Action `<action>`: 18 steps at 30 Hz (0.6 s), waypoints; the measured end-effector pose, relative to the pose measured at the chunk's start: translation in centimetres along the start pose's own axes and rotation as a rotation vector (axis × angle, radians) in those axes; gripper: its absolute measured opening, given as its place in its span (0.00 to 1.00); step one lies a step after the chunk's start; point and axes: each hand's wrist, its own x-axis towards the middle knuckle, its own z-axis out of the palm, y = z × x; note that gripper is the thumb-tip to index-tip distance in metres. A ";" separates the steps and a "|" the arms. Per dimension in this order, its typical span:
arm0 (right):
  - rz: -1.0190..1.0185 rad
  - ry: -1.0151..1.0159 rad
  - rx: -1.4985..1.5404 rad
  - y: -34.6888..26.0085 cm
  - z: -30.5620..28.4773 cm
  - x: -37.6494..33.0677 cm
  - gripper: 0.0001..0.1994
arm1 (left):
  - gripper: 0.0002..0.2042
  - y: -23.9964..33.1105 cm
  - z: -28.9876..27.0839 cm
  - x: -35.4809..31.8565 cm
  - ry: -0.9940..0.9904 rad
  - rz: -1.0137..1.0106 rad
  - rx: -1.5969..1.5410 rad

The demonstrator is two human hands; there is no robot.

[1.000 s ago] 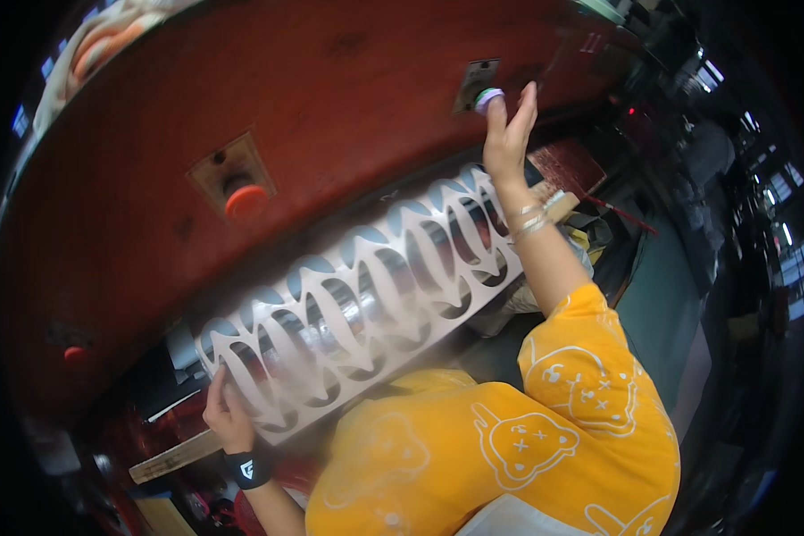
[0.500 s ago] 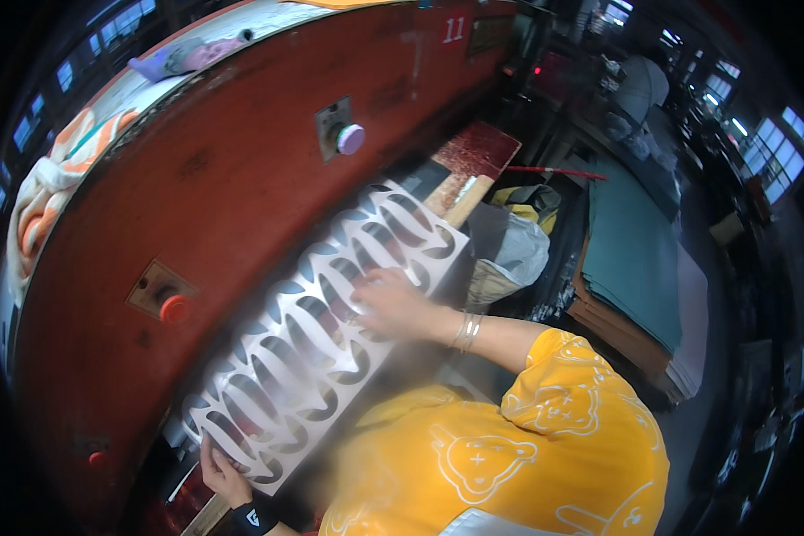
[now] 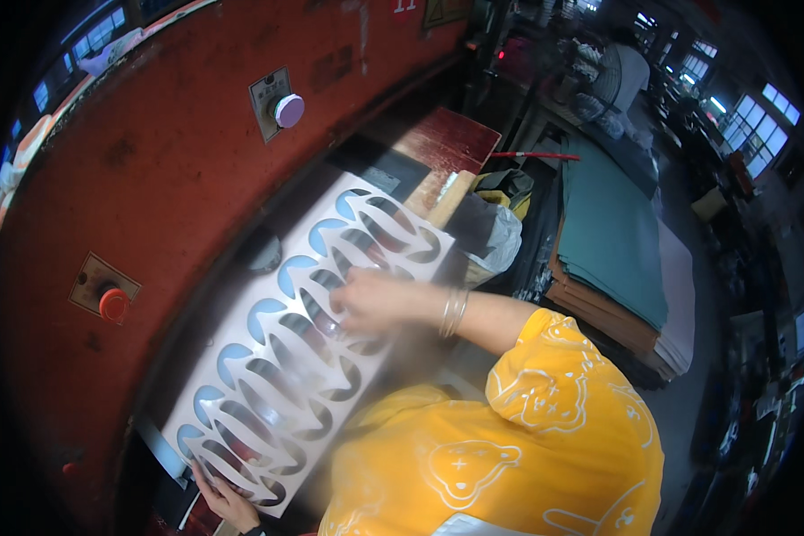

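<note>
A long white sheet (image 3: 228, 331) with rows of oval cut-outs lies slantwise under the front of a red machine (image 3: 180, 134). Pale blue crescents show along the far row of openings; whether they are loose pieces or what lies below I cannot tell. My left hand (image 3: 228, 505) holds the sheet's near left corner, one finger stretched over the edge. Across the sheet's right half is my right hand (image 3: 370, 302), slightly blurred, its fingers curled down at the strips between the cut-outs. What those fingers pinch is hidden.
Two round knobs, one lilac (image 3: 289, 111) and one orange-red (image 3: 113, 305), stick out of the machine front. Beyond the sheet's right end lie a dark red board (image 3: 451, 141) and grey-white bags (image 3: 500, 237). Stacked green sheets (image 3: 612, 241) stand right. A person (image 3: 623, 76) is farther back.
My view has shifted, so the machine sits farther left and higher. More plain white sheet now shows between the cut-outs and the machine, and the blue crescents look larger. Both hands remain at the sheet.
</note>
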 end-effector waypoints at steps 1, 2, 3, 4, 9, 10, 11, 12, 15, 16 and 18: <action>0.014 -0.049 0.133 0.5 -1.9 1.4 0.13 | 0.22 0.4 0.0 0.3 -0.009 -0.007 -0.039; 0.053 0.003 0.161 1.0 -3.3 2.7 0.13 | 0.22 0.7 0.1 0.4 -0.021 -0.001 -0.061; 0.024 0.107 0.202 1.2 -4.5 4.5 0.12 | 0.22 0.9 -0.1 0.8 -0.021 0.000 -0.080; 0.110 0.147 0.273 1.2 -5.3 6.5 0.14 | 0.22 1.0 -0.3 0.8 -0.009 -0.073 -0.116; 0.023 0.354 0.277 -4.6 -4.3 19.2 0.34 | 0.24 1.3 -4.5 3.0 -0.039 -0.147 -0.052; 0.033 0.354 0.197 -6.3 -3.7 21.3 0.36 | 0.24 1.7 -5.5 3.8 -0.006 -0.144 0.024; 0.016 0.406 0.130 -7.7 -3.2 23.0 0.39 | 0.23 1.9 -6.2 4.1 0.010 -0.110 0.029; -0.017 0.462 0.061 -8.9 -3.0 24.4 0.39 | 0.24 2.6 -7.5 5.0 -0.059 -0.262 0.071; 0.107 0.266 -0.015 -9.4 -3.2 23.9 0.37 | 0.23 3.9 -8.2 4.3 -0.132 -0.256 -0.008; 0.067 0.313 0.052 -8.8 -3.6 23.4 0.34 | 0.23 4.2 -8.2 4.3 -0.130 -0.390 0.019; 0.037 0.317 0.358 -6.9 -5.4 23.4 0.34 | 0.23 4.1 -7.9 4.1 -0.058 -0.219 -0.018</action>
